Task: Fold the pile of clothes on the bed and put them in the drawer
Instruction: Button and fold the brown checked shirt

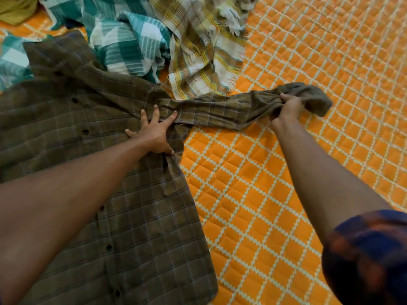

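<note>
Head view: brown plaid button-up shirt [92,172] flat on orange quilted bedspread [286,194], unfolded; left hand [154,133] spread, pressing shoulder; right hand [288,108] gripping sleeve [220,111]. Teal checked cloth [123,47] & yellow plaid cloth [198,51] at far edge untouched; nothing folded yet, drawer not visible.

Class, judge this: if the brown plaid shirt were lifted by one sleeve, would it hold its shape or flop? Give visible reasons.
Probably floppy: the sleeve bunches where the right hand grips it. Likely to slide on the quilt, since the left hand presses the brown plaid shirt flat.
</note>
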`<action>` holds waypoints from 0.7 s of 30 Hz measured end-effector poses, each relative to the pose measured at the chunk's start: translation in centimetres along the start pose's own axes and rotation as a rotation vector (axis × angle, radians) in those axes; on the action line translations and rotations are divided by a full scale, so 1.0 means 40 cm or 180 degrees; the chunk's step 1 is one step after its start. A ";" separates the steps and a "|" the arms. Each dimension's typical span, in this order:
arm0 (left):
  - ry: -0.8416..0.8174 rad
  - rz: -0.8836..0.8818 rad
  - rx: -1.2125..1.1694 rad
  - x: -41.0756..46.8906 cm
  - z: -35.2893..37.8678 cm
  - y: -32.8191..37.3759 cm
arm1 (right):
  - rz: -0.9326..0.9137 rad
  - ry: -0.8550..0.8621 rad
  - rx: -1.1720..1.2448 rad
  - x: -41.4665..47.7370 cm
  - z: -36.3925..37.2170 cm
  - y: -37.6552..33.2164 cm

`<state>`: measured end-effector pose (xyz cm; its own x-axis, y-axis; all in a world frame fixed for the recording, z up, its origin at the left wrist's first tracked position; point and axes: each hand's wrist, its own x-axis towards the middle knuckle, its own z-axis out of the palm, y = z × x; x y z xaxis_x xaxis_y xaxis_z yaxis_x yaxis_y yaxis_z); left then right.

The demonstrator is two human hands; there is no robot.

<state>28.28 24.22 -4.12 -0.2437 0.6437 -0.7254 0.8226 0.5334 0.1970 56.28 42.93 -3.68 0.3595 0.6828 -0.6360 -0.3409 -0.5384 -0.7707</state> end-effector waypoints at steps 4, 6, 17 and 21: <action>0.0150 0.0242 -0.1235 0.002 -0.021 -0.040 | -0.0800 -0.0583 -0.0201 -0.168 0.107 0.024; 0.0318 0.0409 -0.2830 -0.026 -0.056 -0.066 | -0.1152 -0.1011 -0.0619 -0.303 0.172 0.043; 0.1800 -0.0081 -0.7147 -0.358 -0.060 -0.559 | -0.2918 -0.4287 -0.4649 -0.917 0.309 0.491; 0.1462 -0.0644 -0.6687 -0.454 0.070 -0.739 | -0.2964 -0.4947 -0.5864 -0.901 0.209 0.653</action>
<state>9.81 -4.77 1.40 -0.5699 0.3958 -0.7201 -0.7711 0.0451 0.6351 27.17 8.38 -0.57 -0.8615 0.1301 -0.4909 0.3946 0.7798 -0.4859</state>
